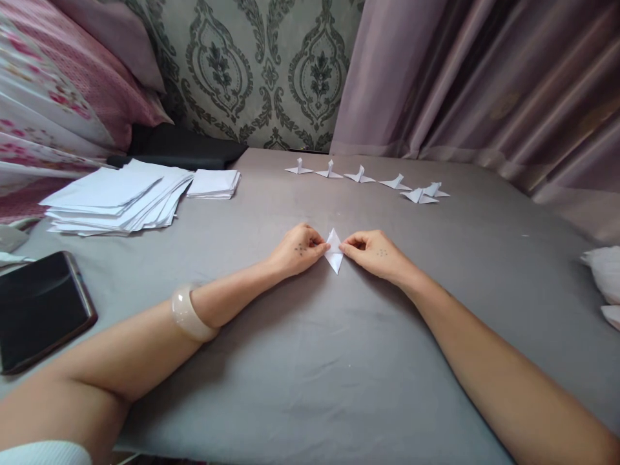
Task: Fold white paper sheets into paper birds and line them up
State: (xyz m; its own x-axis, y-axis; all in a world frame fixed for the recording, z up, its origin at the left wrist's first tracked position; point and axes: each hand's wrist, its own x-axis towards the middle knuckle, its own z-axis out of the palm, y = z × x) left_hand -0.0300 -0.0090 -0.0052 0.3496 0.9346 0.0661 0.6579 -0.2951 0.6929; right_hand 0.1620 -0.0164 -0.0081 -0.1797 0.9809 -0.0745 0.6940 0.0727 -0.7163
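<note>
A small white sheet of paper folded into a diamond (334, 253) is held at the middle of the grey-covered table (310, 361). My left hand (301, 248) pinches its left corner between thumb and fingers. On the other side, the right corner is pinched by my right hand (372, 252). A crease runs across the diamond between the two hands. Beyond them stands a row of folded white paper birds (360, 174), with two close together at its right end.
At the left lie a large stack of white paper (111, 197) and a smaller stack of paper squares (214, 184). A dark-screened tablet or phone (43, 310) rests near the left edge. Behind the table are a patterned wall (271, 71) and a mauve curtain (387, 84).
</note>
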